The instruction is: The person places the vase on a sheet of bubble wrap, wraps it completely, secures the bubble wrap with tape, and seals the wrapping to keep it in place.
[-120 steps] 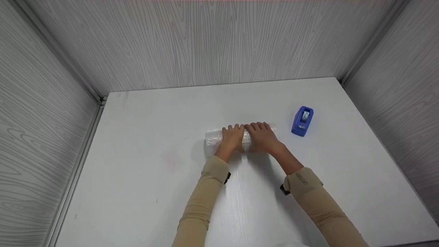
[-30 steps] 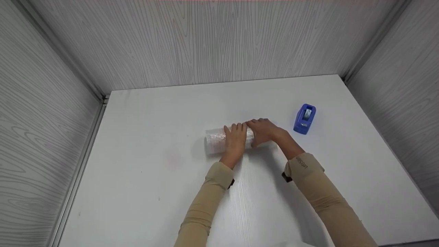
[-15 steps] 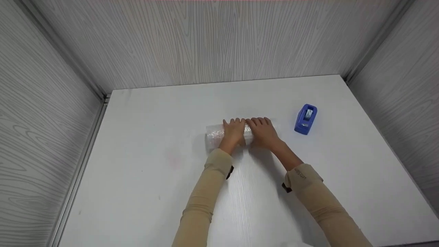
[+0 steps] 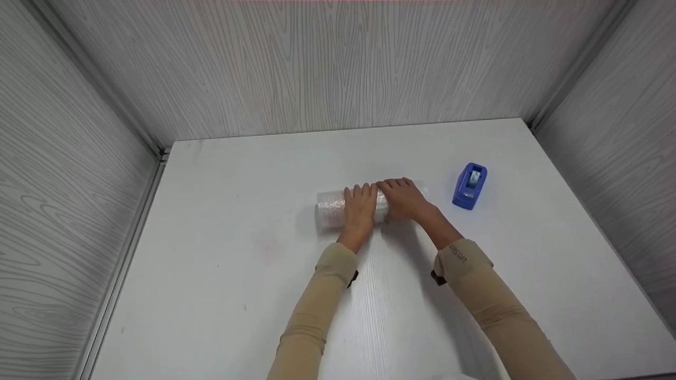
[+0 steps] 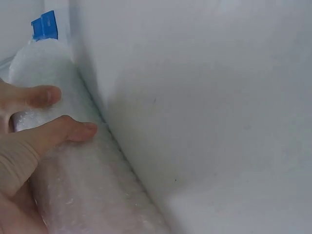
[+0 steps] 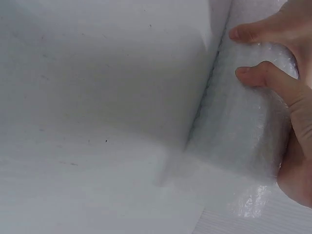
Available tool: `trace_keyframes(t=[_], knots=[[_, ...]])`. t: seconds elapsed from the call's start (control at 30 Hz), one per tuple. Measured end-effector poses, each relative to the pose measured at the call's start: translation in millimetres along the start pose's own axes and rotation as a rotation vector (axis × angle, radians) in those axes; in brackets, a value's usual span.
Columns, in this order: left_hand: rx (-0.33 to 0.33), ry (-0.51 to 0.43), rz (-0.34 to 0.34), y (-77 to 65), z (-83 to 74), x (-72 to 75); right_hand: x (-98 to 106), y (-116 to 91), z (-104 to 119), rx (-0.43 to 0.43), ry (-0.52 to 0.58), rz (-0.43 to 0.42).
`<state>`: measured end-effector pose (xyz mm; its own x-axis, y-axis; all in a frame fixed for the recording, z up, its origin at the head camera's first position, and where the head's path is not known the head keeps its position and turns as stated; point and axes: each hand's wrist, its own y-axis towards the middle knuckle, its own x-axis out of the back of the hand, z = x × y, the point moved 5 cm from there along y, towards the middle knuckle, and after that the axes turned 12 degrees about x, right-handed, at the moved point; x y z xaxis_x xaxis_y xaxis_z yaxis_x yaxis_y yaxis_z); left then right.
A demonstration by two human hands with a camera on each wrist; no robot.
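Hands: left hand (image 4: 360, 210) and right hand (image 4: 402, 200) both grasping bubble-wrap roll (image 4: 330, 210) | tape dispenser (image 4: 469, 186) nearby

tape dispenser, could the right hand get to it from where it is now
Probably yes. The blue tape dispenser stands alone on the table, just right of the right hand, with bare surface between. But that hand lies on the bubble wrap roll and would have to let go.

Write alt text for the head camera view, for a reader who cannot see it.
Two hands, left hand and right hand, rest side by side on a roll of bubble wrap lying on a white table. A blue tape dispenser stands to the right of the roll, apart from it.
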<state>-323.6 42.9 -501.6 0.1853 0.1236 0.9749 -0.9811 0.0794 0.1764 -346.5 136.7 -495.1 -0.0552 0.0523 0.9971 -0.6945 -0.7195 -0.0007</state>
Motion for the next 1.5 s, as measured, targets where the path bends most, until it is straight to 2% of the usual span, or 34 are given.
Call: trace_keyframes(t=[0.27, 0.37, 0.5, 0.6, 0.7, 0.8, 0.97, 1.03, 1.1, 1.23, 1.37, 1.5], knots=[[-0.017, -0.098, 0.041, 9.7, 7.0, 4.6, -9, -6, 9, -0.063, -0.167, -0.169], [-0.023, -0.086, 0.036, 11.7, 6.8, 4.1, -10, -5, 7, -0.051, -0.205, -0.230], [-0.012, -0.007, 0.011, 10.2, 5.1, -0.3, -6, -4, 3, -0.006, -0.195, -0.266], [-0.013, 0.013, -0.003, 7.4, 4.7, -2.0, -5, -3, 0, 0.015, -0.171, -0.250], [-0.030, -0.032, 0.027, 5.0, 6.5, 0.3, -4, -3, 0, 0.026, -0.117, -0.197], [-0.052, -0.087, 0.137, 3.8, 10.4, 3.7, -4, -2, 2, 0.025, -0.048, -0.104], [-0.077, -0.176, 0.391, 2.9, 15.9, 7.9, 0, 0, 7, 0.023, 0.026, 0.062], [-0.081, -0.196, 0.450, 1.7, 15.8, 8.7, 1, -2, 8, 0.021, 0.047, 0.113], [-0.082, -0.205, 0.479, 1.0, 14.6, 8.5, 2, -4, 9, 0.017, 0.065, 0.144], [-0.074, -0.200, 0.479, 1.7, 11.6, 8.1, 1, -9, 12, -0.025, 0.041, 0.136], [-0.071, -0.202, 0.481, 2.6, 11.4, 8.7, -2, -15, 20, -0.068, -0.028, 0.077], [-0.079, -0.207, 0.465, 2.8, 12.7, 9.0, -4, -17, 26, -0.061, -0.102, -0.016]])
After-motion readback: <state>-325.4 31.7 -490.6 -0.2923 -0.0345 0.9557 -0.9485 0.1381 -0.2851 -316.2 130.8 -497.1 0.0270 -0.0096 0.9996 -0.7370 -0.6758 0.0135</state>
